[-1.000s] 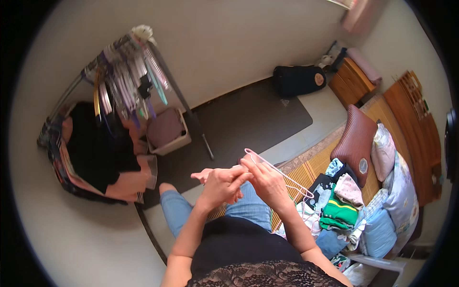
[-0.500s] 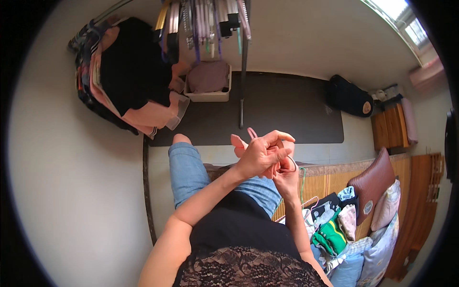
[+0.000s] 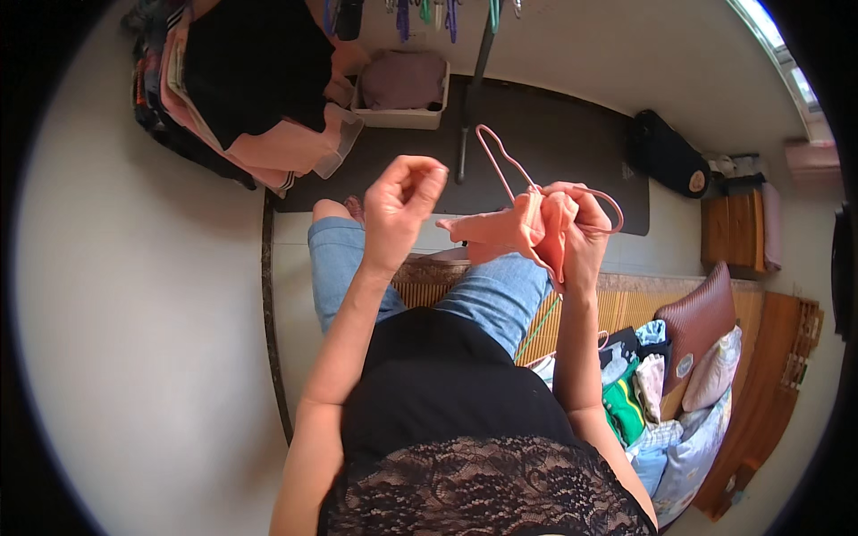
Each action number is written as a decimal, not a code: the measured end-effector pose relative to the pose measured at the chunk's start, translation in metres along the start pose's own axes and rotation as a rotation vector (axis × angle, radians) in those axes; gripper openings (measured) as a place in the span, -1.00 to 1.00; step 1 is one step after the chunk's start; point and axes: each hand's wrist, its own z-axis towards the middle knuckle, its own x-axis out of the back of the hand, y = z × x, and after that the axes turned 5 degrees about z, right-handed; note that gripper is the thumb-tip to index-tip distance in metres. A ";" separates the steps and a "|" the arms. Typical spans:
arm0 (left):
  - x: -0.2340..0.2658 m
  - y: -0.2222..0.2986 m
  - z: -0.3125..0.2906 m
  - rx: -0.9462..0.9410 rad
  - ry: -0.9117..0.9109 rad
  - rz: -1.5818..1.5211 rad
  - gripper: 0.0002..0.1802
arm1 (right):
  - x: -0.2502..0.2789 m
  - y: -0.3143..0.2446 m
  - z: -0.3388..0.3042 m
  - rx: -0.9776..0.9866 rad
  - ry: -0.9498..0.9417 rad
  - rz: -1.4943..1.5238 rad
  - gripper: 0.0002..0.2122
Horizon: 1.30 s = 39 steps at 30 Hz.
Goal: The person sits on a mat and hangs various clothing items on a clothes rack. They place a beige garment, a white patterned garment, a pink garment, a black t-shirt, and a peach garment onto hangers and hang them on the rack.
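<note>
The right hand is closed in a fist around a thin pink wire hanger and a small piece of peach-coloured cloth; the hanger's narrow looped end sticks up toward 11 o'clock from the fist, and a second curve of wire arcs over the knuckles toward 2 o'clock. The cloth is soft and creased, bunched in the grip and trailing toward 9 o'clock, above the knee in blue jeans. The left hand is raised at 9 o'clock of the cloth, just apart from it, fingers loosely curled and holding nothing. Toward 12 o'clock, a dark flat mat lies on the floor with a white plastic bin of mauve fabric at its far edge. At 5 o'clock of the right hand sits a heap of folded clothes and cushions on a woven straw mat.
</note>
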 end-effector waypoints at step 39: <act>0.024 -0.148 -0.016 -0.040 -0.991 1.056 -0.78 | 0.121 0.003 -0.141 -0.459 -0.194 -1.136 -0.71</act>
